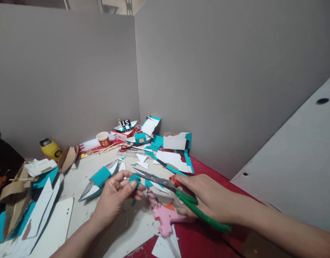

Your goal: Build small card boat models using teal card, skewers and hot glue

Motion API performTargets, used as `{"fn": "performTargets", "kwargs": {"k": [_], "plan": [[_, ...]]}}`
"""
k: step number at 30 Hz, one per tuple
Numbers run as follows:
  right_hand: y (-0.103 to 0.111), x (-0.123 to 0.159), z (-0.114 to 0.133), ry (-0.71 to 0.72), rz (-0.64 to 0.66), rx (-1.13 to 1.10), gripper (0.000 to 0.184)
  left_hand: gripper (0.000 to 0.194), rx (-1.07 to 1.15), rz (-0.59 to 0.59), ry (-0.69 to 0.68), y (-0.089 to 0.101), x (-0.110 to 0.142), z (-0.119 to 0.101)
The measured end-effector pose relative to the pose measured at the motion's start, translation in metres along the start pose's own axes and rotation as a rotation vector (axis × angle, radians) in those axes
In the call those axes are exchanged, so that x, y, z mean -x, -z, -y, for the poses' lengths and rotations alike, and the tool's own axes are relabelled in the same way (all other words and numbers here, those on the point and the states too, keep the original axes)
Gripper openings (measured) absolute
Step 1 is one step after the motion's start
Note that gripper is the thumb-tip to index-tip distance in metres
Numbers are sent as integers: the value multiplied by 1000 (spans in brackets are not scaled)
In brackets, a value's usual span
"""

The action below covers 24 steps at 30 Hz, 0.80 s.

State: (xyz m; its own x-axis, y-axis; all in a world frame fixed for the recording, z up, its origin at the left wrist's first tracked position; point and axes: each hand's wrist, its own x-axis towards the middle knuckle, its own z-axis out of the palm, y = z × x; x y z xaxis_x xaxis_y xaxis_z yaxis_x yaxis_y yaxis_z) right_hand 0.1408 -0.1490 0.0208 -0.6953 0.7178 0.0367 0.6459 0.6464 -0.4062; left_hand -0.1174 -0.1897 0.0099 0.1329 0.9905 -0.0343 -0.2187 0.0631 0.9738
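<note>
My left hand (119,193) pinches a small teal piece of card (134,180) between thumb and fingers. My right hand (205,197) grips scissors (190,198) with green and orange handles. Their blades point left and lie at the upper edge of the teal piece; I cannot tell whether they cut into it. Just below the scissors lies a pink glue gun (161,213), its nozzle toward my left fingers. Left of my left hand rests a small card boat (100,179) with a teal cover.
Several teal and white card scraps (173,159) lie at the back right. A paper cup (102,139), thin sticks and more card boats stand behind. At left are a yellow bottle (51,149), brown card pieces (17,200) and a white phone (59,224). Grey partitions (208,71) enclose the table.
</note>
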Motion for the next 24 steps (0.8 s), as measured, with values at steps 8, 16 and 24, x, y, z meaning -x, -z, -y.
{"fn": "performTargets", "kwargs": {"k": [8,16,24], "plan": [[-3,0,6,-10,0,7,46,18,36,32,-12,-5,3,-3],[-8,-1,3,12,-11,76,43,11,28,45,-37,-2,0,0],[-9,0,2,17,-16,41,40,13,45,16,-3,-6,2,-2]]}}
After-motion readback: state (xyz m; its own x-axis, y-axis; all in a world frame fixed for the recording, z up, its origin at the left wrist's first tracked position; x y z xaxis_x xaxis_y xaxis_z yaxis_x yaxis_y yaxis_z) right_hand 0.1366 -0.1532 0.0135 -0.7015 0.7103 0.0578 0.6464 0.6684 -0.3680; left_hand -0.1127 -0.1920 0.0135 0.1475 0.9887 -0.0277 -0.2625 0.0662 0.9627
